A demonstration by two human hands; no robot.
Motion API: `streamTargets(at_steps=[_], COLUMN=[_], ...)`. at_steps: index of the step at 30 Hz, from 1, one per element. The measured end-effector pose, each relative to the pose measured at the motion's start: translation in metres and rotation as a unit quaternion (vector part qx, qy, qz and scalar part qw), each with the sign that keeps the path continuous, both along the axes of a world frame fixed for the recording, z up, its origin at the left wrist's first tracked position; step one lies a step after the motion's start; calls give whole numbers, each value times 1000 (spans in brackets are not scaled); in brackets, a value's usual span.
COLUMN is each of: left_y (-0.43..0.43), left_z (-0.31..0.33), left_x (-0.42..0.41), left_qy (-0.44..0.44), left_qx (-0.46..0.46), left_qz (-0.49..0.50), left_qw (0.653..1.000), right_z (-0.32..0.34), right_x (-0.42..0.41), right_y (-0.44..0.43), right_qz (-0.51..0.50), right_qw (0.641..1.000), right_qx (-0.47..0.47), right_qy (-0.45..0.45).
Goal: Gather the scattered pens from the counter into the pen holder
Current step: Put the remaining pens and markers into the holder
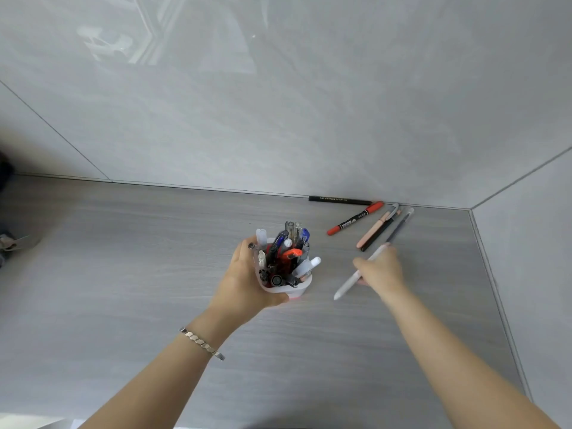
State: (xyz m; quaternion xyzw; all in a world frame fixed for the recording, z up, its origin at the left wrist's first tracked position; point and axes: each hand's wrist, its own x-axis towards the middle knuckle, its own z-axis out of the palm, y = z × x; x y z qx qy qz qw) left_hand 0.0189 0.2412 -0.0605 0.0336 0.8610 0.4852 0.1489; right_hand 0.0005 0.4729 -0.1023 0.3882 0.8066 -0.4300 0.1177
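While you steady the holder, read these lines from its left side across to its right.

Left hand: your left hand (247, 283) is wrapped round the pen holder (286, 287) from its left, fingers closed on the wall; a metal bracelet (202, 343) sits on that wrist.

Pen holder: a pale, translucent cup with a pinkish base, standing on the grey wood-grain surface (123, 258). It is already crowded with pens, caps and clips pointing every way. Judged from that, it is top-heavy and light enough to tip, so keep your grip low on the wall.

Right hand: just right of the holder, your right hand (379, 270) is clamped on a white pen (349, 281), held near its middle, with the tip slanting down toward the holder's base.

White pen, handling: it looks slim, stiff, smooth and light. A pinch at mid-barrel should serve; expect it to slide if gripped loosely. Feed it tip-first into a gap, since the cup is nearly full.

Loose pens: farther right of the holder, toward the wall, lie a red marker (356, 218), a peach pen (373, 229), a dark pen (379, 233) touching it, and a grey pen (400, 226) just beside them.

Black pencil: beyond the holder to the right, a black pencil (340, 199) lies flat against the foot of the wall; slide it clear before pinching.

Progress: by my reading, five remain on the surface.
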Motion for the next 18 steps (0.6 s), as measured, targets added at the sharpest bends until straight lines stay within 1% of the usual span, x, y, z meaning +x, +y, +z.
streamTargets(at_steps=[1,3,5,7,12,16,18], left_y=[0,1,1,1,0,-2,-1], left_z=[0,1,2,2,1,2,4], left_x=[0,1,1,1,1,3,7], left_qy=[2,0,-3,-1,4,9,19], left_qx=[-2,-5,-7,-11,-26,-20,-11], left_qz=[1,6,6,2,-9,-21,-25], left_qw=[1000,1000,1000,1000,1000,1000,999], right_z=[4,14,19,19,5,-4,1], right_x=[-6,-22,-40,-54,-70,-59,-48], right_y=[8,29,51,63,68,73,74], right_qz=[-14,-27,-33,-22,4,-14,-36], right_qw=[1000,998,994,990,987,988,992], right_qx=[-1,43,107,134,145,146,116], right_qy=[16,29,7,-24,-65,-45,-30])
